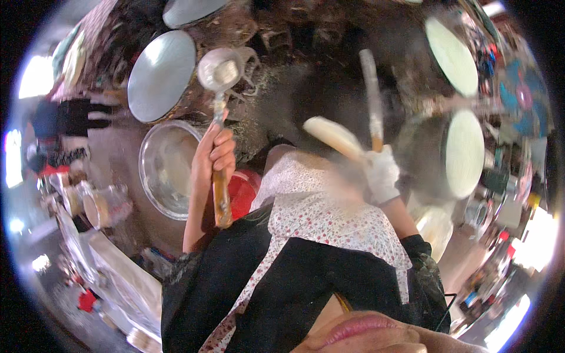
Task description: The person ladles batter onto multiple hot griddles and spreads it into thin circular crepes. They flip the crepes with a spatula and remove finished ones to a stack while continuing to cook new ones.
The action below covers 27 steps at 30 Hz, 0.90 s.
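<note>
My bare left hand (218,150) is closed round the handle of a metal ladle (212,73), whose bowl holds something pale and points away from me. My right hand (383,170), in a white glove, grips the ends of two utensils: a long, narrow flat blade (371,88) and a broader pale paddle-like tool (333,134). The two tools spread apart from the glove. Blur and haze lie about this hand. Beside my left forearm sits a large metal basin (154,176) with pale liquid or batter inside.
Round pale plates or griddles stand left (162,77) and right (464,154), with another at the upper right (452,57). A red container (242,192) is near my left wrist, and a pale bowl (435,231) by my right elbow. A person in dark clothes (66,118) stands far left.
</note>
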Each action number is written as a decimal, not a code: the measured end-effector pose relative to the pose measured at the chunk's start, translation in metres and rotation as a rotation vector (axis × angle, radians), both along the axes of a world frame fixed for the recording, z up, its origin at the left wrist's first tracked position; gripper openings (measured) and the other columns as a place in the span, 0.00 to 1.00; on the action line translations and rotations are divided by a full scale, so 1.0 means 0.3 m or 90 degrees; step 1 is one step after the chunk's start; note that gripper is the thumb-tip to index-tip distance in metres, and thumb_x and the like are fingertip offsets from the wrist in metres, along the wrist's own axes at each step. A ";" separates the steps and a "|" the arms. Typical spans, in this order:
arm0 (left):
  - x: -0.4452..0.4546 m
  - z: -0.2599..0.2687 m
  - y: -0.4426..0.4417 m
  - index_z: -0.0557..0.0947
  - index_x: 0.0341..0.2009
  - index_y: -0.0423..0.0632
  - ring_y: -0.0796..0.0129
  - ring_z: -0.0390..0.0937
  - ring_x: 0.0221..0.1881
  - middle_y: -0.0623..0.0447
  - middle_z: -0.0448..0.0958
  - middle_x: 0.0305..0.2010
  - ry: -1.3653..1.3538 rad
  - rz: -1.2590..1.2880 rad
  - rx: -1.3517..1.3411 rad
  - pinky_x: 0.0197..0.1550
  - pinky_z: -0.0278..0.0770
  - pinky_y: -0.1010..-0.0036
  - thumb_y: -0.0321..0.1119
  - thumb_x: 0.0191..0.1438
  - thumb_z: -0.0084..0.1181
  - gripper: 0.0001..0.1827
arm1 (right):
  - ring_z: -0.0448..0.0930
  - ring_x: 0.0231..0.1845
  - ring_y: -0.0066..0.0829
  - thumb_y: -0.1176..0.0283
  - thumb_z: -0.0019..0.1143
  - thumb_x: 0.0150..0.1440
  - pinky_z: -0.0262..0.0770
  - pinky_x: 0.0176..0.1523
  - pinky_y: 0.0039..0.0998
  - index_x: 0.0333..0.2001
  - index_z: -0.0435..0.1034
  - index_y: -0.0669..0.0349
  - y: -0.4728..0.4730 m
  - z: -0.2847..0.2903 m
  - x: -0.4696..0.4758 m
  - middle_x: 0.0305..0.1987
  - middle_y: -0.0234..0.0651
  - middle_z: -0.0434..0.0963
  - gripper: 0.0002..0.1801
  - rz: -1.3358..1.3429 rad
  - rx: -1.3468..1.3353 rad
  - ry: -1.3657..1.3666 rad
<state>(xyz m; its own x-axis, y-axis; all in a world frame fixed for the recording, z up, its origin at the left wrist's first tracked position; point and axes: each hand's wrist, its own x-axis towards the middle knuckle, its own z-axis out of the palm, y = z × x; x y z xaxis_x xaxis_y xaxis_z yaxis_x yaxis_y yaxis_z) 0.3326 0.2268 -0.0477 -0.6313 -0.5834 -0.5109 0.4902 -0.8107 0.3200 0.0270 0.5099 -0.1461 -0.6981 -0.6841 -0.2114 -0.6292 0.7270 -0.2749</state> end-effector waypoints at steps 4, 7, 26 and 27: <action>-0.192 -0.067 -0.052 0.68 0.70 0.46 0.87 0.56 0.21 0.62 0.63 0.32 0.030 -0.217 0.001 0.16 0.58 0.88 0.35 0.76 0.48 0.22 | 0.83 0.42 0.40 0.68 0.72 0.57 0.81 0.48 0.34 0.41 0.85 0.50 0.232 0.009 -0.017 0.43 0.37 0.79 0.07 -0.099 -0.217 0.111; -0.378 -0.087 0.008 0.68 0.70 0.46 0.87 0.55 0.22 0.63 0.63 0.31 0.025 -0.349 0.110 0.16 0.55 0.88 0.34 0.75 0.50 0.22 | 0.83 0.39 0.22 0.76 0.69 0.60 0.85 0.42 0.27 0.44 0.85 0.60 0.552 -0.033 -0.003 0.43 0.34 0.83 0.07 -0.417 -0.474 -0.065; -0.490 -0.111 -0.067 0.49 0.80 0.42 0.84 0.61 0.19 0.56 0.62 0.33 -0.014 -0.535 0.105 0.14 0.66 0.86 0.32 0.79 0.33 0.29 | 0.68 0.09 0.29 0.75 0.70 0.59 0.61 0.13 0.31 0.40 0.73 0.61 1.240 -0.726 0.429 0.24 0.34 0.76 0.10 -1.461 -0.960 -0.027; -0.482 -0.111 -0.070 0.49 0.80 0.42 0.84 0.61 0.19 0.56 0.62 0.33 -0.011 -0.538 0.099 0.14 0.66 0.86 0.32 0.79 0.33 0.29 | 0.67 0.09 0.27 0.74 0.71 0.58 0.60 0.13 0.30 0.37 0.72 0.57 1.226 -0.716 0.421 0.22 0.31 0.73 0.11 -1.446 -0.977 -0.019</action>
<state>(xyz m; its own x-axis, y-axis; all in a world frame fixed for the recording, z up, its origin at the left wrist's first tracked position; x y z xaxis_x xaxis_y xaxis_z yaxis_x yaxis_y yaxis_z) 0.1881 0.2058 -0.0809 -0.8137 0.1570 -0.5597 -0.3022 -0.9368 0.1765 0.1534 0.8776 -0.3609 -0.1936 0.7975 -0.5714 0.2005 -0.5380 -0.8187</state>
